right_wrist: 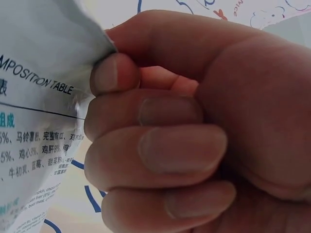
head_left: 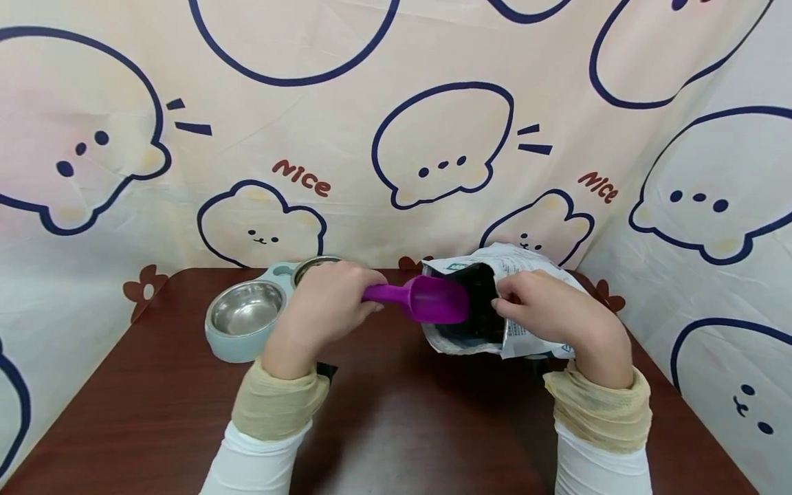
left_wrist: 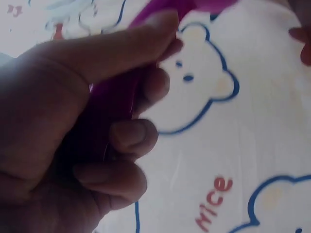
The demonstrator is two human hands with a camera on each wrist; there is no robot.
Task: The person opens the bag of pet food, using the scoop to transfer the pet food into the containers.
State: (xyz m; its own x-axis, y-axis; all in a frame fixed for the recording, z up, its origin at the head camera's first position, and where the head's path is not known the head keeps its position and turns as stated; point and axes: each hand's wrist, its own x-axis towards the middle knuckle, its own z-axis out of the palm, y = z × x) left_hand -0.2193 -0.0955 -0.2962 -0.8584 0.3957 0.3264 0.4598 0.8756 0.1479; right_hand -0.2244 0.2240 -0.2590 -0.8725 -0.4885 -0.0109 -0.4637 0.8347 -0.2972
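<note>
My left hand [head_left: 331,299] grips the handle of a purple scoop [head_left: 438,300], its fingers curled round it in the left wrist view. The scoop's bowl points right, at the dark mouth of a white printed bag [head_left: 533,258]. The bag lies tilted on the table with its opening toward the left. My right hand [head_left: 551,306] pinches the bag's edge between thumb and forefinger, as the right wrist view shows; the other fingers are curled into the palm. Printed text covers the bag [right_wrist: 39,92] there. What lies deep inside the bag is dark.
At the left of the brown table [head_left: 396,426] stands a light blue double feeder [head_left: 235,346] with a steel bowl [head_left: 249,307]; its second bowl [head_left: 312,265] is partly behind my left hand. A cartoon-printed cloth [head_left: 346,137] hangs behind the table and along its sides.
</note>
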